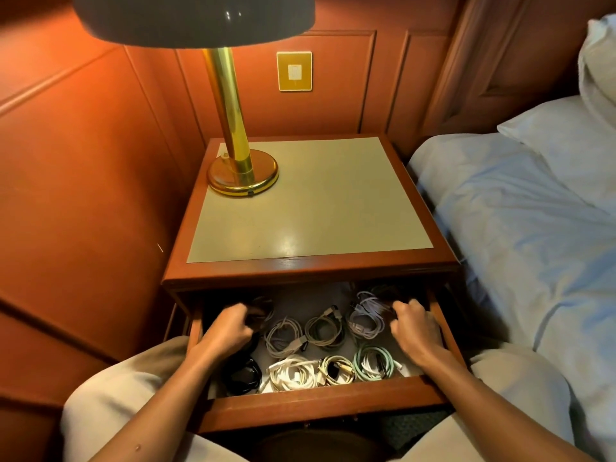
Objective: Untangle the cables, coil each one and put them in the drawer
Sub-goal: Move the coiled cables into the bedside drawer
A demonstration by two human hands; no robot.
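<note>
1. Both forearms reach from the near edge into the open drawer (320,400), which is pulled out of the nightstand (310,265) toward the person.
2. At the drawer's left side, the left hand (230,326) has its fingers curled over a dark coil (263,311) at the back; I cannot tell how firmly it grips.
3. At the drawer's right side, the right hand (415,325) is curled too, fingertips touching the lilac coil (366,316); whether it pinches the coil I cannot tell.
4. Coiled cables lie on the drawer's floor between the hands: a grey coil (283,336) and an olive coil (325,330) in the middle row.
5. Along the drawer's front wall sit a black coil (241,373), a white coil (293,373), a yellowish coil (336,370) and a green coil (371,361).
6. Beyond the drawer, a brass lamp (240,161) stands on the nightstand's far left corner.
7. Right of the drawer lies a bed (533,228) with pale sheets.
</note>
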